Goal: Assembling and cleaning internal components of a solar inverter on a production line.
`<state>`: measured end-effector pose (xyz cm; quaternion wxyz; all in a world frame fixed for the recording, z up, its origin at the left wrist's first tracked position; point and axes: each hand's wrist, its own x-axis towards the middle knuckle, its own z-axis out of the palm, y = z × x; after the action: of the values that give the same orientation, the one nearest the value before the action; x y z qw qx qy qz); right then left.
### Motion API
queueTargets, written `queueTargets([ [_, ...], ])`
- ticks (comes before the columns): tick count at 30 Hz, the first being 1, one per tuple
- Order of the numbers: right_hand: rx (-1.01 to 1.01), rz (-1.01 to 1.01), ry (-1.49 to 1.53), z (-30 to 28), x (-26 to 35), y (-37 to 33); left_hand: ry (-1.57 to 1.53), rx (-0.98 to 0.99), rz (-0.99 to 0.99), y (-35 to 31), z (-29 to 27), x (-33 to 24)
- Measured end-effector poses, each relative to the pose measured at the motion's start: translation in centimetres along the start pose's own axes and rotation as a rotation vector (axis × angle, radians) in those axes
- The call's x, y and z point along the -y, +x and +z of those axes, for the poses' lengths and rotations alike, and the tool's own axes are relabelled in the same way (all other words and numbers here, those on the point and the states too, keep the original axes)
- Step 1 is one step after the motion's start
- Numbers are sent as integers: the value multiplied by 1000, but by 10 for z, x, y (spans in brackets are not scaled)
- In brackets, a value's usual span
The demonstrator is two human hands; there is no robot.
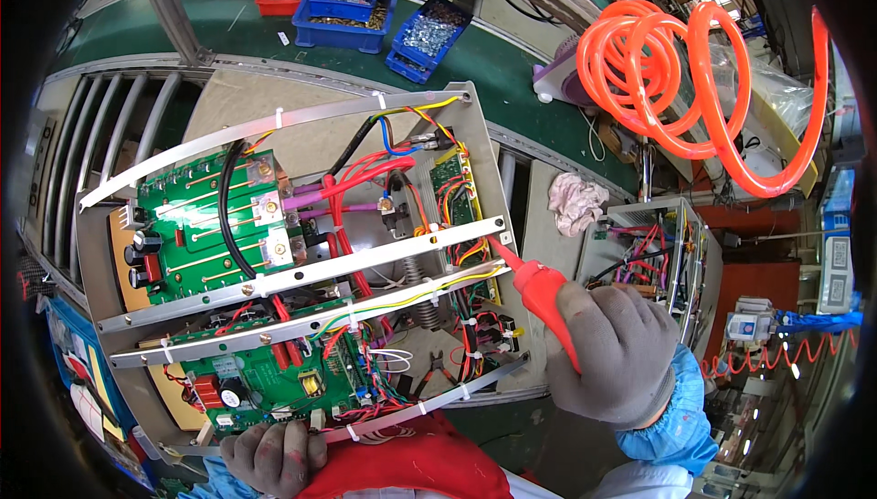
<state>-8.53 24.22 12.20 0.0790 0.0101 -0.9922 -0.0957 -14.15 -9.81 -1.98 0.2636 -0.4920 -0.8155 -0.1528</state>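
We have the red bottle (546, 303) at the right end of the metal case (489, 147), its pointed tip slanting to the end of the upper middle strip (402, 245); we cannot tell whether it touches. Our right hand (614, 353) is wrapped round the bottle's body. Too hard a squeeze could push out more than we want, if it holds something runny, and a slip of the wrist could send the tip into the thin wires (454, 196) just beside that corner.

Our left hand (274, 458) curls its fingers over the case's near edge, close to the lower green board (274, 378). If those fingers press inward, they could bend the parts on it; if they loosen, the case may shift under the tip.

The pliers (438, 367) lie inside the near half among the wires, so a jolt could snag a lead or leave them forgotten there. Farther off, the orange hose (756, 186) loops beyond our right hand and could catch a raised sleeve (671, 426).
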Motion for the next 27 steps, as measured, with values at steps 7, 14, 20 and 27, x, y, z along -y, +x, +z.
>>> queueTargets([
  [7, 105, 58, 96, -7, -2, 0, 1, -1, -1, -1, -1, 0],
  [14, 33, 2, 20, -3, -1, 4, 3, 5, -9, 0, 0, -1],
  [20, 47, 20, 52, -8, -2, 7, 11, -5, -21, 0, 3, -2],
  [27, 83, 33, 71, -9, -2, 7, 20, 7, -38, -2, 3, -3],
])
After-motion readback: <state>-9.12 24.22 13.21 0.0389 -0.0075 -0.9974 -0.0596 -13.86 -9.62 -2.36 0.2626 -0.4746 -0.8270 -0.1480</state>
